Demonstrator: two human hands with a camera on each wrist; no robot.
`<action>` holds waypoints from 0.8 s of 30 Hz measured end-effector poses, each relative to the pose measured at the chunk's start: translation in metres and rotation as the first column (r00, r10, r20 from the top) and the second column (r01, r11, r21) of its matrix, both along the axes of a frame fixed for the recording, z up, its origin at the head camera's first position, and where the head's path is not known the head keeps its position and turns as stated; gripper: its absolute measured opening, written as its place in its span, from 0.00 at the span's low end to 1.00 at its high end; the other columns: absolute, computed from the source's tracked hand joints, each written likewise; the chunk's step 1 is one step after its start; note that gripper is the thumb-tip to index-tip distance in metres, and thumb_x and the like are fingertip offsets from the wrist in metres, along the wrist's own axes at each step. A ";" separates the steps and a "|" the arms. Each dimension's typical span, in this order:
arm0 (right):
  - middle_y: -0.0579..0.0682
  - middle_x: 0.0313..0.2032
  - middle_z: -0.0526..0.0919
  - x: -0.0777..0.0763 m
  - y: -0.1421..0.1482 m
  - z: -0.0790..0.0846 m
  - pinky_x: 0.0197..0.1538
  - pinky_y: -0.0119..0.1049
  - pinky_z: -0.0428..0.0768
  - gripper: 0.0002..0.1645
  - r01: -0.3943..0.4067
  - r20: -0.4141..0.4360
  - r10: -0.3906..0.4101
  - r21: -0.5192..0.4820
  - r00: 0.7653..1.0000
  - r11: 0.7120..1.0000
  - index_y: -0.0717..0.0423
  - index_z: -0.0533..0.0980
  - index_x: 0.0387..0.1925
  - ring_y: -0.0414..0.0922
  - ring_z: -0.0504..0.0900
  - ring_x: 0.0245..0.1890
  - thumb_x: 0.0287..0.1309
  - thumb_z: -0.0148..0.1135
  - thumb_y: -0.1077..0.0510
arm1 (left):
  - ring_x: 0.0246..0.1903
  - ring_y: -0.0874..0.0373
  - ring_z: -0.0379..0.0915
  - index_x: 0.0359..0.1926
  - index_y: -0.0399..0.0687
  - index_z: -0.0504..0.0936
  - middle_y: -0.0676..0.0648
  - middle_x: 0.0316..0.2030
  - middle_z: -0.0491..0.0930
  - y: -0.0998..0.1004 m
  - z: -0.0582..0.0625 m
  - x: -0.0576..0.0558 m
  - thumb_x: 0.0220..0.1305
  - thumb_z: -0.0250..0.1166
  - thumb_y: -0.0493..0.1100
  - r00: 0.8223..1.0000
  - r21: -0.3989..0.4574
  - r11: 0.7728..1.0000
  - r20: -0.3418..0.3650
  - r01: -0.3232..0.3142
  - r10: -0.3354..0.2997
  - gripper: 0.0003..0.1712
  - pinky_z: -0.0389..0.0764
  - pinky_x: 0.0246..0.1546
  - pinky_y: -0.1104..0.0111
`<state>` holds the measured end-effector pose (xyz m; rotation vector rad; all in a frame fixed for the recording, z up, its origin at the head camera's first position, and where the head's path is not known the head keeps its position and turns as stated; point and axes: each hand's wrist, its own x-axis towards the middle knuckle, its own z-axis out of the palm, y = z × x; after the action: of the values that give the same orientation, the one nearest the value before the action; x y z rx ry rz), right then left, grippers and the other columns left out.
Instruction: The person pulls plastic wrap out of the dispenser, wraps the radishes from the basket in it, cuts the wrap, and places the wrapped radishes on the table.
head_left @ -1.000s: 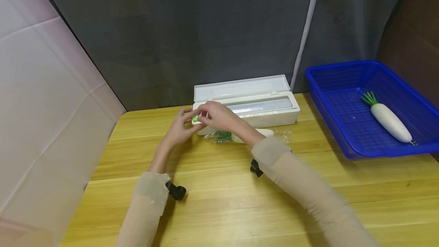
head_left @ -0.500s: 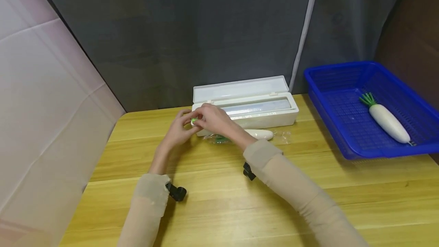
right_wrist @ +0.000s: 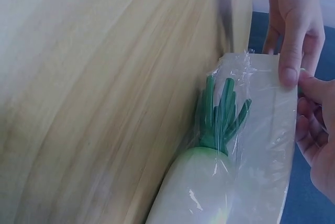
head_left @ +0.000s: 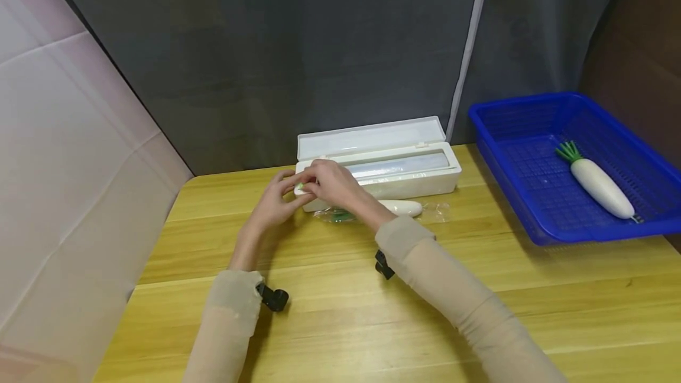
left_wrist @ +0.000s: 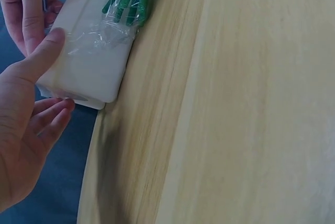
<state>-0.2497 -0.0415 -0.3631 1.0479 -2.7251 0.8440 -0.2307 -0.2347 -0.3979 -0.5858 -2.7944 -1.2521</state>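
From my head camera, I am working at the far edge of a wooden table (head_left: pixel 330 324). My left hand (head_left: pixel 273 200) is gripping the left end of a white cling-film box (head_left: pixel 412 185), its lid tipped back, and my right hand (head_left: pixel 337 185) is pinching a small green slider (head_left: pixel 300 186) there. A film-wrapped daikon (head_left: pixel 402 208) is lying along the box's near side, and a blue basket (head_left: pixel 601 235) is filling the table's far right corner, holding a bare daikon (head_left: pixel 601 187). A dark grey curtain (head_left: pixel 255 64) is hanging behind the far edge; a pale pinkish cloth (head_left: pixel 90 164) is slanting past the left edge.

From my left wrist, my left thumb is lying on the box's near face, fingertips touching its end.

From my right wrist, green stalks (right_wrist: pixel 208 101) are showing through clear film beside the box, and my right thumb is mostly hiding the slider.
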 end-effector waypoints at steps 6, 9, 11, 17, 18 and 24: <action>0.46 0.37 0.82 -0.001 0.003 0.001 0.37 0.31 0.74 0.09 -0.031 0.004 0.031 0.002 1.000 1.000 0.52 0.87 0.46 0.41 0.76 0.33 0.68 0.65 0.56 | 0.65 0.40 0.62 0.69 0.42 0.74 0.37 0.65 0.64 0.001 0.002 0.001 0.66 0.70 0.46 1.000 -0.020 1.000 -0.017 0.003 -0.003 0.33 0.70 0.64 0.49; 0.46 0.36 0.82 -0.003 0.003 0.001 0.38 0.31 0.74 0.09 -0.042 -0.002 0.042 0.007 0.999 0.999 0.52 0.87 0.45 0.41 0.75 0.33 0.68 0.65 0.57 | 0.65 0.40 0.63 0.69 0.43 0.74 0.37 0.64 0.65 0.001 0.003 0.002 0.66 0.70 0.47 1.000 -0.028 1.000 -0.018 -0.002 0.001 0.33 0.70 0.64 0.49; 0.46 0.36 0.82 -0.003 0.004 0.001 0.38 0.31 0.74 0.09 -0.049 -0.005 0.049 0.006 0.999 0.999 0.52 0.87 0.45 0.41 0.75 0.33 0.68 0.65 0.57 | 0.64 0.40 0.63 0.69 0.43 0.73 0.37 0.64 0.65 0.000 0.002 0.002 0.66 0.71 0.47 1.000 -0.036 0.999 -0.022 -0.002 0.001 0.34 0.70 0.64 0.48; 0.46 0.35 0.82 -0.004 0.006 0.002 0.38 0.30 0.74 0.09 -0.067 -0.011 0.067 0.003 0.998 0.998 0.52 0.87 0.45 0.41 0.75 0.33 0.68 0.65 0.58 | 0.64 0.40 0.64 0.70 0.44 0.73 0.37 0.63 0.66 -0.001 0.003 0.003 0.66 0.71 0.48 0.999 -0.056 0.998 -0.044 -0.003 0.000 0.35 0.70 0.63 0.47; 0.46 0.35 0.82 -0.004 0.006 0.002 0.38 0.30 0.74 0.09 -0.069 -0.009 0.069 0.004 0.998 0.998 0.53 0.87 0.45 0.41 0.75 0.33 0.68 0.65 0.58 | 0.64 0.40 0.64 0.70 0.44 0.73 0.37 0.63 0.66 -0.001 0.003 0.003 0.66 0.71 0.48 0.999 -0.058 0.998 -0.046 -0.002 -0.001 0.35 0.70 0.63 0.47; 0.48 0.36 0.83 -0.005 0.008 0.005 0.38 0.30 0.74 0.09 -0.072 0.022 0.072 -0.010 0.997 0.997 0.55 0.87 0.45 0.41 0.76 0.34 0.67 0.65 0.58 | 0.63 0.42 0.64 0.70 0.47 0.73 0.39 0.63 0.67 -0.001 0.004 0.003 0.66 0.70 0.51 0.998 -0.066 0.998 -0.059 -0.006 0.002 0.35 0.69 0.63 0.47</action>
<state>-0.2551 -0.0340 -0.3583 1.1482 -2.7140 0.8836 -0.2272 -0.2361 -0.3943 -0.6092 -2.7962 -1.1260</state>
